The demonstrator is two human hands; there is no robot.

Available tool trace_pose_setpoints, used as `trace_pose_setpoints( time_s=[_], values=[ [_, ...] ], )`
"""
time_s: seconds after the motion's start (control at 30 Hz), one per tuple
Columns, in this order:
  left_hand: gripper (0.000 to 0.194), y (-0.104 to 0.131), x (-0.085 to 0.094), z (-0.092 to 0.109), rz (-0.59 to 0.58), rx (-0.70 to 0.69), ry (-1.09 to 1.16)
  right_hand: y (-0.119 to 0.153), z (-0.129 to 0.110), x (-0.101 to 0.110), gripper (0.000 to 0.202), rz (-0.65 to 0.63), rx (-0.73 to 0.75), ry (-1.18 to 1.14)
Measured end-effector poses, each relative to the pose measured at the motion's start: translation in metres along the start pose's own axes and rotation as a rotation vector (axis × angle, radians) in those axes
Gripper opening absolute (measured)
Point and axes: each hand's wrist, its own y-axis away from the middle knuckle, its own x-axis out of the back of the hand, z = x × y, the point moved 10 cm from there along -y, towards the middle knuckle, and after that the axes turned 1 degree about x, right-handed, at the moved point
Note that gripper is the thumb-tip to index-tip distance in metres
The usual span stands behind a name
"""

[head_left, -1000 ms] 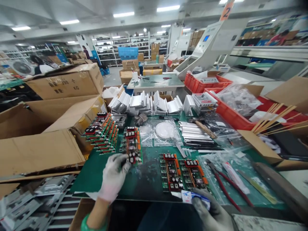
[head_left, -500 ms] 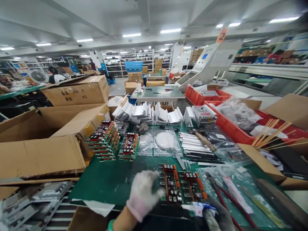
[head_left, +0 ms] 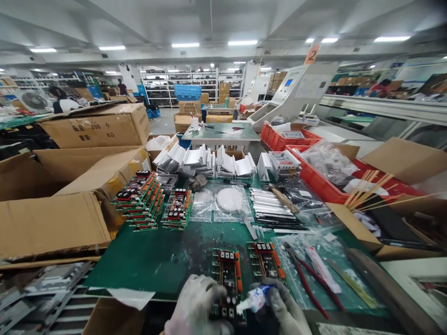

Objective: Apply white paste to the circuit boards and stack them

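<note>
My left hand (head_left: 198,304), in a pale glove, has its fingers curled at the left edge of a green circuit board (head_left: 228,270) with orange connectors and black blocks. Low in front of me, my right hand (head_left: 284,307), in a grey glove, is closed around a squeezed white and blue tube (head_left: 256,298). The tube's white nozzle points left over the near end of this board. A second circuit board (head_left: 266,258) lies just to the right, partly behind the right hand.
Stacked circuit boards (head_left: 139,201) stand at left beside an open carton (head_left: 52,218). Aluminium profiles (head_left: 202,160) line the back. Red-handled cutters (head_left: 307,279) and another tube (head_left: 323,270) lie right, below a red crate (head_left: 314,174).
My left hand has come down onto the nearer board, which has shifted towards me and away from the second board. The right hand has brought the tube left over it.
</note>
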Motion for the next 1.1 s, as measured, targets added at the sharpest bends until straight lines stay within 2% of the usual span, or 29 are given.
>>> trace_pose_setpoints(
  time_s=[0.07,0.1,0.17,0.23,0.3,0.37,0.47,0.57,0.7,0.73,0.8,0.9,1.0,1.1],
  values=[
    [0.056,-0.005,0.008,-0.004,0.005,0.075,0.163,0.003,0.005,-0.02,0.049,-0.089,-0.032,-0.047],
    [0.057,-0.009,0.01,-0.006,0.013,0.108,0.278,0.005,0.007,-0.031,0.049,-0.138,-0.056,-0.079],
    [0.044,-0.017,0.014,-0.008,0.051,0.139,0.518,0.008,0.005,-0.048,0.051,-0.217,-0.085,-0.105],
    [0.031,-0.023,0.017,-0.006,0.089,0.122,0.65,0.007,-0.005,-0.054,0.051,-0.255,-0.032,0.009],
    [0.025,-0.026,0.018,0.0,0.103,0.076,0.628,0.006,-0.024,-0.053,0.045,-0.264,0.103,0.238],
    [0.021,-0.027,0.021,0.012,0.112,0.002,0.509,0.007,-0.042,-0.05,0.037,-0.226,0.255,0.436],
    [0.016,-0.027,0.026,0.036,0.149,-0.145,0.29,0.008,-0.058,-0.042,0.031,-0.132,0.373,0.535],
    [0.015,-0.03,0.026,0.047,0.132,-0.212,0.258,0.004,-0.048,-0.038,0.036,-0.166,0.268,0.462],
    [0.024,-0.039,0.016,0.023,0.037,0.007,0.64,0.009,-0.021,-0.05,0.056,-0.442,0.026,0.128],
    [0.029,-0.038,0.01,0.018,-0.001,0.052,0.731,0.011,-0.016,-0.052,0.056,-0.477,-0.019,0.028],
    [0.038,-0.036,-0.003,0.014,-0.094,0.095,0.8,0.013,-0.008,-0.049,0.05,-0.441,-0.063,-0.13],
    [0.046,-0.034,-0.021,0.004,-0.203,0.101,0.637,0.009,-0.001,-0.036,0.047,-0.29,-0.035,-0.2],
    [0.059,-0.043,-0.029,-0.029,-0.179,0.193,0.234,0.001,0.002,-0.015,0.045,-0.128,-0.03,-0.164],
    [0.035,-0.055,-0.038,-0.057,-0.188,0.247,-0.083,-0.009,-0.002,0.009,0.049,0.02,-0.027,-0.106]
  ],
)
